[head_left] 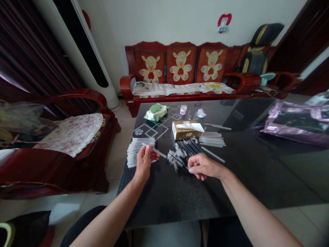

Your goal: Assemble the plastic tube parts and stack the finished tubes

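My left hand pinches a translucent white pen barrel, which slants down to the right. In my right hand, thumb and forefinger are closed on the end of a thin dark stick like a pen refill. Its far tip points at the barrel's open end; whether it is inside I cannot tell. Under my left hand lies a stack of white pen barrels. Between the hands is a heap of small whitish caps. Black refills lie behind my right hand.
A tissue box stands behind the refills, with more white barrels to its right. Farther back are a green wipes pack, a small jar and crumpled tissue. A pink plastic bag lies at right on the dark table.
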Demonstrator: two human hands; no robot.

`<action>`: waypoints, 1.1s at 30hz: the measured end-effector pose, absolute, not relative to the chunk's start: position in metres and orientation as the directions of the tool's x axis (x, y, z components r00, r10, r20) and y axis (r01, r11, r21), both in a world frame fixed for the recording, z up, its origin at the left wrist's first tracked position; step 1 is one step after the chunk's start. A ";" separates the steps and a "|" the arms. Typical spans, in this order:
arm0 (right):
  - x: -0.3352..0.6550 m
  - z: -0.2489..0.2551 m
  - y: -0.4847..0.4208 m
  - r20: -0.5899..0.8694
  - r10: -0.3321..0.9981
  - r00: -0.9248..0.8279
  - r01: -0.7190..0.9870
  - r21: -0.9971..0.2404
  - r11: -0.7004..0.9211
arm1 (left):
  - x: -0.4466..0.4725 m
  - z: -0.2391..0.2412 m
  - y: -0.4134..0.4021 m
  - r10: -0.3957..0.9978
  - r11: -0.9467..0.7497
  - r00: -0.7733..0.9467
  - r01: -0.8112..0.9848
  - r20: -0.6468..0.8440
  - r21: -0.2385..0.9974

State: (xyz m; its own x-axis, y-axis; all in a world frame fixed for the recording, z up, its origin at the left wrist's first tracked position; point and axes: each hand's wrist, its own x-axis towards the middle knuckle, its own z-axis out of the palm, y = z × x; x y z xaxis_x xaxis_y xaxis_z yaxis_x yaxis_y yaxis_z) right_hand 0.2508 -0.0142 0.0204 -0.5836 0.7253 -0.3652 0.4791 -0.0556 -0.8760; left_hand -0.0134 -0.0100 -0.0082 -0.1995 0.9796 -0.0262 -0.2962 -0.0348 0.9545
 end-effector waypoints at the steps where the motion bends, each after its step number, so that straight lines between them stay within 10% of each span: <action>1: 0.251 0.021 -0.014 -0.375 0.715 -0.590 0.481 -0.875 -0.061 | -0.015 -0.008 -0.009 0.975 -0.049 -0.222 -0.300 -0.019 0.953; 16: 0.245 0.020 -0.015 -0.397 0.700 -0.593 0.487 -0.870 -0.080 | -0.008 -0.006 -0.013 0.986 0.008 -0.158 -0.289 -0.055 0.957; 27: 0.217 0.015 -0.019 -0.253 0.801 -0.543 0.073 -0.964 -0.254 | 0.019 -0.011 -0.033 0.980 0.196 0.084 -0.349 -0.178 0.916; 33: 0.238 0.015 -0.006 -0.225 0.905 -0.362 0.128 -0.973 -0.190 | 0.009 -0.012 -0.026 0.970 0.228 0.034 -0.478 -0.241 0.848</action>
